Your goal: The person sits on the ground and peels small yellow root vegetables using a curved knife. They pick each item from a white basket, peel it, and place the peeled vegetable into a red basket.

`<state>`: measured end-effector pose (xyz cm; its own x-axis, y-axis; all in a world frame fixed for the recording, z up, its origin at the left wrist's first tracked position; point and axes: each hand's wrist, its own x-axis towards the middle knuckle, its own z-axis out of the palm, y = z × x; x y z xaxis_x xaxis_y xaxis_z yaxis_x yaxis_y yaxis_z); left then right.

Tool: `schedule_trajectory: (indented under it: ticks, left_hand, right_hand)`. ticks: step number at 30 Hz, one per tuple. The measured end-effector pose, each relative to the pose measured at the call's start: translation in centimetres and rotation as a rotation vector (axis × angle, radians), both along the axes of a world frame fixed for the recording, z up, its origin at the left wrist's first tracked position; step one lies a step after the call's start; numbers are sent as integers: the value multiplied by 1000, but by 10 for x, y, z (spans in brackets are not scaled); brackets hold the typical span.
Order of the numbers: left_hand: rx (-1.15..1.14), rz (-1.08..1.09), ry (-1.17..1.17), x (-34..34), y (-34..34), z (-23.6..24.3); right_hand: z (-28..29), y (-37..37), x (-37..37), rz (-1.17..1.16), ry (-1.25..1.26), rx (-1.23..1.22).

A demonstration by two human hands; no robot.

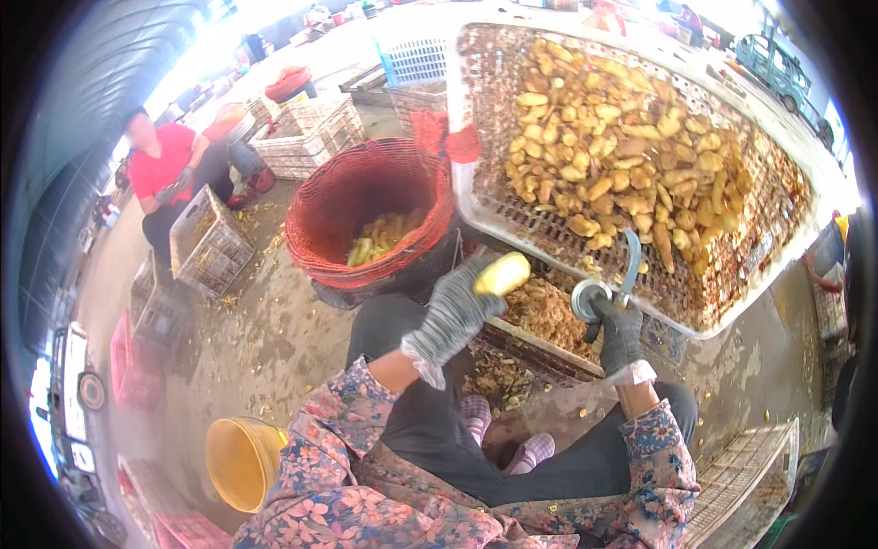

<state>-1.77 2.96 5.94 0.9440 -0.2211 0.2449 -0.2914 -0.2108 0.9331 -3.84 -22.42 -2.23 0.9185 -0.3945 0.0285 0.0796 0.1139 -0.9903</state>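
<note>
My left hand (453, 311), in a grey glove, is closed around a pale yellow peeled tuber (503, 274). A dark glove covers my right hand (620, 337), whose fingers grip a curved-bladed knife (633, 261). Against that hand is a round metal piece (588, 299); whether it belongs to the knife I cannot tell. The blade stands apart from the tuber. Beyond my hands, brownish-yellow tubers (631, 137) lie piled in a tilted, stained white crate (465, 188). Left of it, a bucket lined with red netting (315, 206) holds pale peeled pieces (380, 238).
Below my hands sits a box of brown peelings (549, 311), with more scraps on the wet floor. A yellow bucket (242, 465) stands at lower left, a crate (745, 480) at lower right. A person in red (165, 156) sits at far left beside crates (212, 242).
</note>
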Motion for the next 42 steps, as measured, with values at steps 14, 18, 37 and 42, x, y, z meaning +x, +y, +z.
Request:
schedule_trajectory:
  ticks: [14, 18, 37, 42]
  left_hand:
    - [213, 378, -542, 81, 62, -4]
    - [549, 206, -574, 69, 30, -16]
    - [784, 203, -254, 176, -127, -13]
    - [627, 328, -312, 209, -164, -8]
  right_hand:
    - [4, 8, -16, 77, 53, -56]
    - [8, 5, -30, 136, 137, -37]
    - [31, -3, -67, 96, 381, -105]
    - [54, -3, -74, 200, 385, 36]
